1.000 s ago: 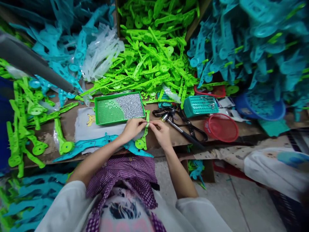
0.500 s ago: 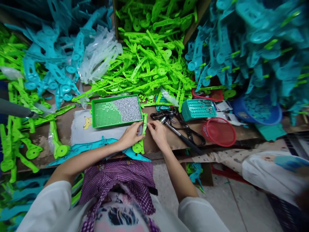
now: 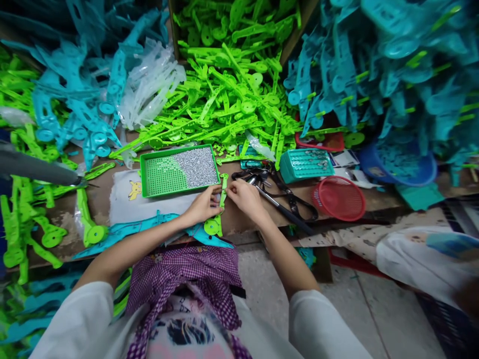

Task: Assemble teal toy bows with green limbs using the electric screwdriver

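My left hand [image 3: 204, 205] is closed on a narrow bright green plastic part [image 3: 223, 192], which stands lengthwise with its round disc end toward me. From the other side, my right hand [image 3: 245, 198] has its fingers pinched together at the part's upper right edge; anything tiny between them is hidden. Beneath the disc end lies a long turquoise plastic piece [image 3: 142, 227] along the table's front edge. Just left of the part sits a green tray [image 3: 160, 174] with small silvery metal pieces [image 3: 196, 167] heaped at its right end.
Green parts [image 3: 228, 104] pile up behind the tray, with turquoise parts [image 3: 337, 75] at right. A hammer-like tool [image 3: 279, 205], teal basket [image 3: 305, 165], red basket [image 3: 340, 198] and blue basin [image 3: 398, 164] stand rightward. A grey pointed tool [image 3: 41, 167] juts in from the left.
My right hand has moved slightly up and left, closer against the green part. The grey pointed tool at the left reaches further right. My left hand keeps its hold.
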`<move>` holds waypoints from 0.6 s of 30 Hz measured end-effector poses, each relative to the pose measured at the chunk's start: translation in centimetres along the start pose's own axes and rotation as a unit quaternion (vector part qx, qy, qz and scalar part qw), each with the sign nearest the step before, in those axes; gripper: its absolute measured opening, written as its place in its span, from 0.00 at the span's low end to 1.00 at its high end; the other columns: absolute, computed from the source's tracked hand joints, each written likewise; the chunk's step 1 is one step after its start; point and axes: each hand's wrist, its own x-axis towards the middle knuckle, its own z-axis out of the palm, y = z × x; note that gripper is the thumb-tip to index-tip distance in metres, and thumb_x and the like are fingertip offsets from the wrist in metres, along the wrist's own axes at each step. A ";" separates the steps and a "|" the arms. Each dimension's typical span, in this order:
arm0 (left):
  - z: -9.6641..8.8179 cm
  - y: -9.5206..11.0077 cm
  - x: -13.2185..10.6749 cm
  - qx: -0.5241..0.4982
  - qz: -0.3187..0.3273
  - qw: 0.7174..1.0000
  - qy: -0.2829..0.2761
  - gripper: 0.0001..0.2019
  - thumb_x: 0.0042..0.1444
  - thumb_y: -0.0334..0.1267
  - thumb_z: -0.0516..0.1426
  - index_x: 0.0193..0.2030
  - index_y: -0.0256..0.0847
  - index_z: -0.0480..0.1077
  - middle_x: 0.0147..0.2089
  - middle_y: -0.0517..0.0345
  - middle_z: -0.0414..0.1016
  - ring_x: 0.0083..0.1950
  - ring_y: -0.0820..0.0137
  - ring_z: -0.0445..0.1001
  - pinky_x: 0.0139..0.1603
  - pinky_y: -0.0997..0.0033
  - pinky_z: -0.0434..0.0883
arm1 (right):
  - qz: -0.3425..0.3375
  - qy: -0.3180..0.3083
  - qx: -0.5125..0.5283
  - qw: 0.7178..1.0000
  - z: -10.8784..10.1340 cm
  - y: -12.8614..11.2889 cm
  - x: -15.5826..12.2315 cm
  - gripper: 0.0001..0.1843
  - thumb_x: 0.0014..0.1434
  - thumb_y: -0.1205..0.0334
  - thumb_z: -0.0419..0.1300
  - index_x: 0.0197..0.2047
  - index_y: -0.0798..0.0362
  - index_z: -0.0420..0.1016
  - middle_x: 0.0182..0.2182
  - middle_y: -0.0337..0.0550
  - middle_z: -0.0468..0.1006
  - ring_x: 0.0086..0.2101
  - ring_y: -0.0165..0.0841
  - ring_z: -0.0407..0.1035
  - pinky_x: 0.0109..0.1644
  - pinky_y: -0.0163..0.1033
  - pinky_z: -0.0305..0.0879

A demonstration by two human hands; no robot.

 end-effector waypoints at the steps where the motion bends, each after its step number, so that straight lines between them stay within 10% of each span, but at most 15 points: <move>1: 0.0 0.0 0.0 -0.001 0.001 1.000 0.001 0.34 0.45 0.27 0.63 0.60 0.37 0.59 0.60 0.40 0.67 0.42 0.72 0.71 0.44 0.64 0.75 | -0.013 -0.006 -0.008 1.000 -0.1 0.0 0.2 0.11 0.62 0.59 0.54 0.35 0.52 0.76 0.35 0.46 0.76 0.34 0.34 0.69 0.34 0.37 0.53; 18: -0.1 0.2 -0.2 0.011 0.006 1.000 -0.003 0.32 0.47 0.28 0.63 0.59 0.37 0.59 0.58 0.44 0.68 0.43 0.72 0.72 0.46 0.64 0.76 | -0.114 -0.092 -0.172 0.974 -1.7 -1.1 1.2 0.15 0.66 0.64 0.47 0.45 0.57 0.73 0.45 0.56 0.74 0.34 0.38 0.72 0.34 0.40 0.55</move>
